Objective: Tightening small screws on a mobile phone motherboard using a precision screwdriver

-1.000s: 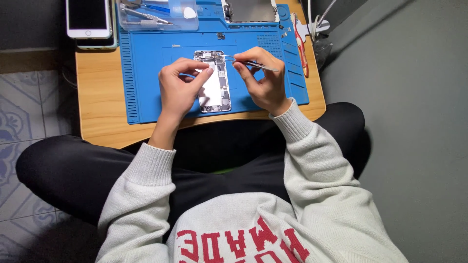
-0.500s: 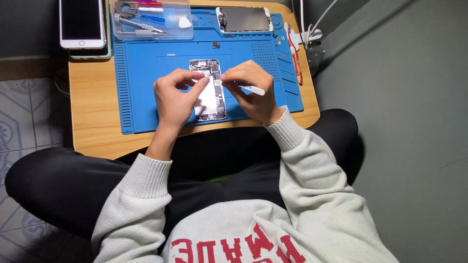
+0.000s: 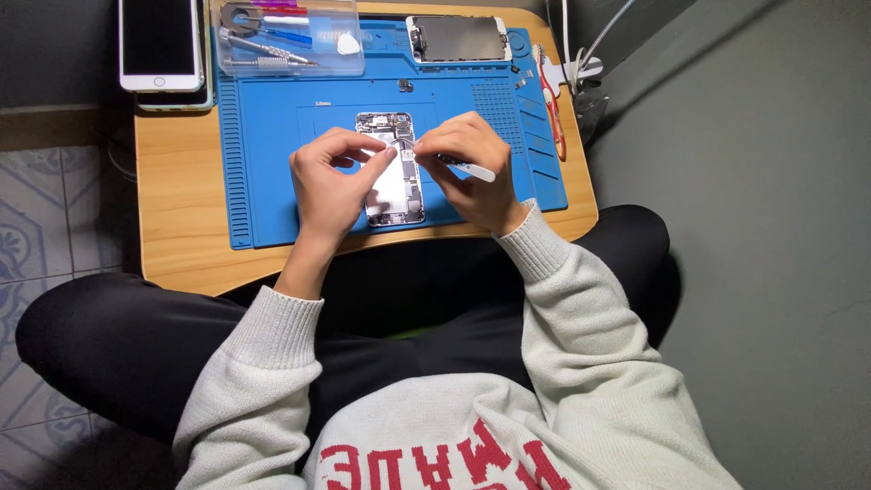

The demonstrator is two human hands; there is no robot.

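An opened phone body (image 3: 392, 172) with bare circuitry lies on a blue work mat (image 3: 272, 136) on a small wooden table (image 3: 177, 218). My left hand (image 3: 331, 186) rests on the phone's left edge, its fingers pressing on the pale battery area. My right hand (image 3: 472, 172) is closed around white-handled tweezers (image 3: 467, 168), whose metal tips reach into the phone's upper part near my left fingertips. Both hands hide part of the phone.
A clear plastic tray (image 3: 286, 38) with tools sits at the mat's top left. A detached phone screen (image 3: 458, 38) lies at the top right. A white phone (image 3: 161, 41) lies left of the tray. Red-handled pliers (image 3: 551, 104) rest at the mat's right edge.
The view has shifted, so the table sits lower in the frame. My right hand has drawn closer to the left, with the tool tip now over the phone's upper part.
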